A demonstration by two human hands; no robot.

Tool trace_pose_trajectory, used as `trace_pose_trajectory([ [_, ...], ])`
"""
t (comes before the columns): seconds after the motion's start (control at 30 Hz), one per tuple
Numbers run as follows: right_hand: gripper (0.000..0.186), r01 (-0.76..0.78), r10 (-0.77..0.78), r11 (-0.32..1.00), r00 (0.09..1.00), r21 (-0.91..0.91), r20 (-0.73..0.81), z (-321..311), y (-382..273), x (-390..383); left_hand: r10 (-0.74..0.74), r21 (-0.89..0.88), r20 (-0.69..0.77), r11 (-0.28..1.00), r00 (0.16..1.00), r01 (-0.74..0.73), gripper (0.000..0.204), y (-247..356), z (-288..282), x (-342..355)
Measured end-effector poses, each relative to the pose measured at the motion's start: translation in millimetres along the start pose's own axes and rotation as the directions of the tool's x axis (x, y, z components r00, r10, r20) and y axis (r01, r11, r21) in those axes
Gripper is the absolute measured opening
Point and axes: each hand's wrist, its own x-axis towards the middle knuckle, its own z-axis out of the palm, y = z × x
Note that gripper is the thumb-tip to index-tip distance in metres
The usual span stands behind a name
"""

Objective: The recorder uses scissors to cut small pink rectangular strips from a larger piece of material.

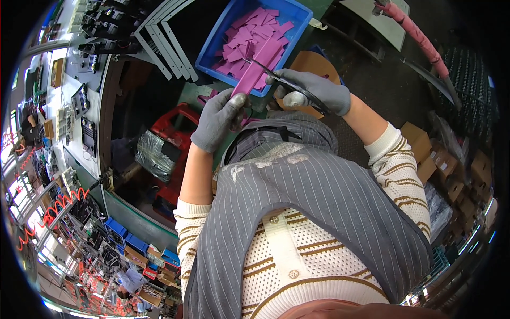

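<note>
So the left hand [220, 118] is sitting just above the middle of the frame, wearing a grey glove and pinching the lower end of a long pink strip [258, 66], thumb pressing on top. That strip is slanting up to the right, with its far end hanging over a blue bin [303, 20] at the top center. The right hand [314, 90], also gloved in grey, is closing around a pair of black scissors [293, 85], and the blades are reaching left across the strip; can't really tell how far apart they're standing. Loads of short pink pieces [245, 43] are lying in a loose heap inside the bin, partly hidden behind the strip. Some pale metal frames [163, 49] are leaning together left of the bin, and a red plastic thing [183, 118] is showing left of the left hand, with a bundle in clear wrap [153, 155] resting by it. A bench [91, 119] is running down the left side, a pole in pink wrapping [419, 41] is angling through the upper right, and cardboard boxes [416, 141] are piling up at the right.
</note>
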Motion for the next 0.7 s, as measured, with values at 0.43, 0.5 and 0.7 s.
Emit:
trace_pose_trajectory([
  [0.43,0.055,0.085,-0.107,0.979,0.987,-0.183,-0.116,-7,14,9,0.009,0.04,0.017,0.999,1.0,-0.009,0.03,-6,-1,10],
  [0.5,0.047,0.076,-0.114,0.963,0.985,-0.257,-0.133,-9,15,12,-0.055,0.013,0.009,0.998,0.998,0.055,0.029,-10,-3,15],
  [0.7,0.017,-0.217,0.22,0.975,0.963,0.038,-0.158,-19,47,37,-0.092,0.129,-0.005,0.987,0.996,0.092,0.028,-47,-24,57],
])
